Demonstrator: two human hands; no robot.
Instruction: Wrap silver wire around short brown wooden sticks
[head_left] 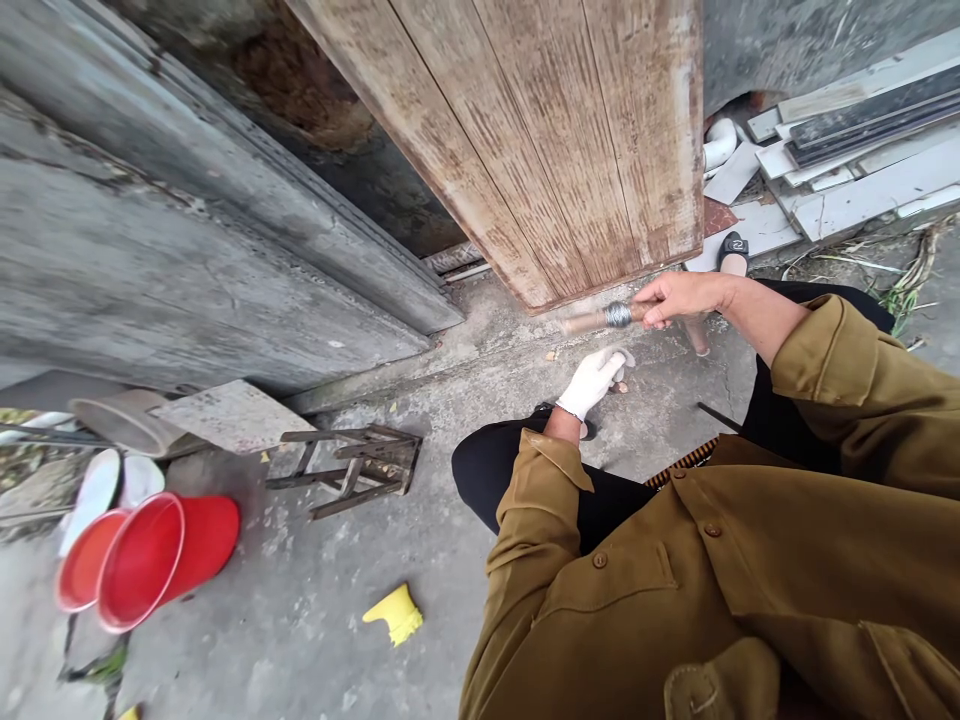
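My bare right hand (pixel 675 297) is closed around one end of a wooden stick (pixel 589 323). Silvery wire (pixel 618 314) is wound round the stick just beyond my fingertips, and the stick's far end is smeared by motion. Below and a little left of it, my left hand (pixel 589 385), in a white glove, is held low over the concrete with its fingers curled. Something small and brownish shows at those fingers; I cannot make out what it is. The two hands are apart.
A plank door panel (pixel 570 150) rises just ahead. To the left lie a small wooden stool frame (pixel 367 465) and red buckets (pixel 214 535). A yellow scrap (pixel 396 612) lies on the concrete. White and dark boards (pixel 862 205) are stacked at the right.
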